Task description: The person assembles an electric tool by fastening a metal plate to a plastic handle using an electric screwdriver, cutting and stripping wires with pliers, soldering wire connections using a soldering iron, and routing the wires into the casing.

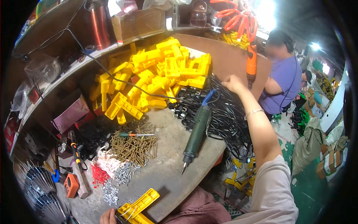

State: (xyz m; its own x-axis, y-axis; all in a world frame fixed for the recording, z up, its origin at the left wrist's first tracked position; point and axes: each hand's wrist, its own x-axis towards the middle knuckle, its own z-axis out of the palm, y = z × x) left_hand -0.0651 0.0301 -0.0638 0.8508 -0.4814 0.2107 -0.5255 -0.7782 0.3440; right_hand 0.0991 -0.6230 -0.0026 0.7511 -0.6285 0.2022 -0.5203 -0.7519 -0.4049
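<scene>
At the lower edge, my left hand (108, 216) is partly cut off. Its fingers grip a yellow plastic housing (143, 201) with thin white wires across it and a dark part at its near end. My right hand (234, 84) is stretched far out to the right, fingers curled at the top of a heap of black cables (231, 115); its fingertips are partly hidden. Between the hands hangs a green electric screwdriver (197, 132), bit pointing down, with a blue tie and black cord at its top.
Yellow housings (149, 74) are heaped at the back. Brass screws (134, 149), white pieces (108, 161), red pieces (99, 174), silver screws (126, 173) and nuts (110, 192) lie on the table (167, 156). An orange power tool (251, 63) hangs near a person in purple (285, 82).
</scene>
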